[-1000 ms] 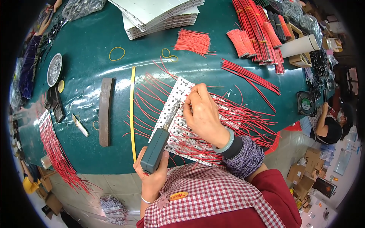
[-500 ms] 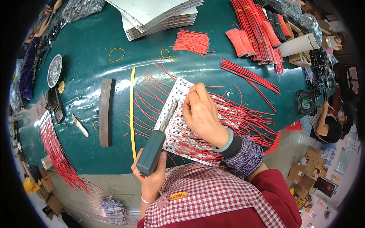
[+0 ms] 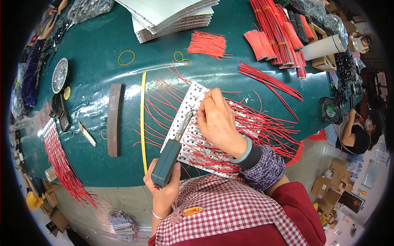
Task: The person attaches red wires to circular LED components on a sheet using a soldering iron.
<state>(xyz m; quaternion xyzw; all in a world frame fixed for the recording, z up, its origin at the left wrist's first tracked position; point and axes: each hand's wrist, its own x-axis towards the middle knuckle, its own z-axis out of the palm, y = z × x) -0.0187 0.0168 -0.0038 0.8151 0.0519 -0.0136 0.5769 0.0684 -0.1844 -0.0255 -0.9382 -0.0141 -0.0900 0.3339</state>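
White board (image 3: 189,97) lay at the table's (image 3: 131,174) near side. Over it, my left hand (image 3: 165,193) wrapped the soldering iron's (image 3: 166,165) handle; my right hand (image 3: 219,121) curled close, whether gripping anything I couldn't tell. Board seemed light, stiff, best held by its rim; red wires (image 3: 272,119) springy, apt to snag. More room beyond its far corner than on the apron (image 3: 223,201) side.
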